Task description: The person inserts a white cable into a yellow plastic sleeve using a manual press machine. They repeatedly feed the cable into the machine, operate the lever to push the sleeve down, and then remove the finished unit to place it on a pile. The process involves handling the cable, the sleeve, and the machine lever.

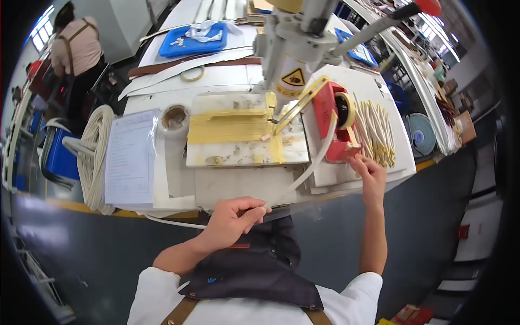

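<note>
A white cord is pinched in my left hand, in front of the table edge. From there the cord rises to the right, its upper end beside a red tape dispenser. A cream tape roll sits in the dispenser. My right hand is closed at the dispenser's front cutting edge, thumb and fingers pinching the tape's end, which they mostly cover. Right of the dispenser lies a bundle of cut white cords with yellowish tips.
A hand press with a lever stands over a taped white board. At the left are a cord coil, a sleeved paper sheet and a round tape roll. A blue tray lies farther back. Another person is at far left.
</note>
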Available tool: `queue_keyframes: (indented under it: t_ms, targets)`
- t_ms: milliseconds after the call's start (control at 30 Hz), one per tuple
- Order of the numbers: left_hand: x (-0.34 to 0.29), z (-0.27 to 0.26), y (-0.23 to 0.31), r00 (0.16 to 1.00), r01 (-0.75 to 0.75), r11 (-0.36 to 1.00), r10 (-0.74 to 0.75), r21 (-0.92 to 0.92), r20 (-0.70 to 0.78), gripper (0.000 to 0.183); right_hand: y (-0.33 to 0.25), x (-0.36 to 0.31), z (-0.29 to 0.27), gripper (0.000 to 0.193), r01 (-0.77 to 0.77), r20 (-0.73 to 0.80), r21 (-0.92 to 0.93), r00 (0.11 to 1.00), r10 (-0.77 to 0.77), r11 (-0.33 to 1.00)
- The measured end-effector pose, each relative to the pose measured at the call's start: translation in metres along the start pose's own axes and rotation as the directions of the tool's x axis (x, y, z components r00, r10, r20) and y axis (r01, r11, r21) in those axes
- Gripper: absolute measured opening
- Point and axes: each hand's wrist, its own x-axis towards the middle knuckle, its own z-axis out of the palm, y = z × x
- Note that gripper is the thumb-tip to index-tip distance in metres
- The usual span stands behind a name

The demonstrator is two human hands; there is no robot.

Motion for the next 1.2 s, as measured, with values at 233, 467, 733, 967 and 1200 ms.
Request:
queue_keyframes:
  t_ms: [233,467,733,967,1200]
  targets:
    - [0.001,0.012,-0.001,0.995,-0.104,0.985,0.101,0.135,0.026,0.024,-0.069,-0.086,0.036,0.013,0.304,0.418,0.048,0.859,-0.296,0.951]
    - [-0.004,0.022,-0.010,0.940,-0.309,0.863,0.340,0.400,-0.008,0.018,-0.074,-0.111,0.093,0.018,0.319,0.564,0.062,0.770,-0.297,0.946]
    - [-0.005,0.025,-0.021,0.812,-0.513,0.696,0.584,0.502,0.021,0.018,-0.071,-0.114,0.099,0.016,0.293,0.520,0.053,0.808,-0.277,0.955]
    - [-0.005,0.019,-0.015,0.875,-0.462,0.777,0.478,0.428,0.077,0.015,-0.078,-0.105,0.090,0.013,0.346,0.592,0.033,0.749,-0.297,0.938]
    - [-0.001,0.023,-0.013,0.949,-0.314,0.931,0.305,0.187,0.075,0.012,-0.089,-0.096,0.080,0.014,0.504,0.661,-0.010,0.652,-0.373,0.864]
